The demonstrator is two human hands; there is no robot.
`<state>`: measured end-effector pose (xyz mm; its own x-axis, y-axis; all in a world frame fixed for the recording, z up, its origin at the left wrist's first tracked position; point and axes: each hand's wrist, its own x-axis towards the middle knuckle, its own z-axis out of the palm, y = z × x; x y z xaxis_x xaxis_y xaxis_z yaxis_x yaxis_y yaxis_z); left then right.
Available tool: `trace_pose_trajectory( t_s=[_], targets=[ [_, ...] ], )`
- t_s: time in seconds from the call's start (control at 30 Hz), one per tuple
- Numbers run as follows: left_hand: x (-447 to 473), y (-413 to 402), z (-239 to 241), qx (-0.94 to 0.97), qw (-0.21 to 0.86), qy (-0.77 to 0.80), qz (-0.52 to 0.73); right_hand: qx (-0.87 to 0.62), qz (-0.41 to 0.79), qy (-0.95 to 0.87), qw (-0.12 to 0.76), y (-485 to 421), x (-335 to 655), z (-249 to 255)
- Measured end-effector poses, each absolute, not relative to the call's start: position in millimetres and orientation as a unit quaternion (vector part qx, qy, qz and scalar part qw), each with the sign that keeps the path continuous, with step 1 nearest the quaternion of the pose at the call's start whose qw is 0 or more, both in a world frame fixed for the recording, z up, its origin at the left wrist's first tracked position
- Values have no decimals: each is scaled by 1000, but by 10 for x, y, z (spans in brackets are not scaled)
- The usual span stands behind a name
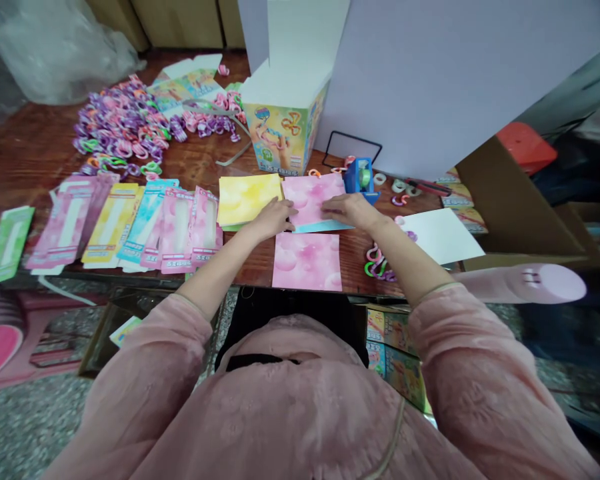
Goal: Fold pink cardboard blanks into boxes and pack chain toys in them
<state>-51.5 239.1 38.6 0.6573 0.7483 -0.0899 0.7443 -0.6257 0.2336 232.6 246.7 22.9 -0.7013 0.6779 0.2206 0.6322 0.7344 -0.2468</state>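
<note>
A stack of pink cards [307,193] lies in front of me, with a blue edge showing beneath it. My left hand [276,219] rests at its left edge, fingertips down where it meets a stack of yellow cards [247,200]. On the right side of the pink stack lies my right hand [353,212], its fingers stretched over the top. Neither hand appears to grip anything, though some fingertips are partly hidden. Nearer to me, a single pink card [307,261] lies flat at the table's front edge.
An open printed box [283,127] stands behind the cards, with a blue tape dispenser [363,179] to its right. Colourful twisted rings [123,123] are heaped at the back left. Windowed packages [177,230] line the left front. A white sheet [440,235] lies right.
</note>
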Motion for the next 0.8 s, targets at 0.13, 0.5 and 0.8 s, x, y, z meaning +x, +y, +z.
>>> trace_pose_trajectory(
  t_s=[0.13,0.5,0.8],
  targets=[
    [-567,2480,395,915,123,384,2,-359,85,-914,167,2451,2337,211],
    [-717,2564,323,934,136,313,110,-357,96,-914,169,2418,2327,216],
    [-698,2311,85,935,71,298,182,-360,60,-917,160,2323,2348,164]
  ],
)
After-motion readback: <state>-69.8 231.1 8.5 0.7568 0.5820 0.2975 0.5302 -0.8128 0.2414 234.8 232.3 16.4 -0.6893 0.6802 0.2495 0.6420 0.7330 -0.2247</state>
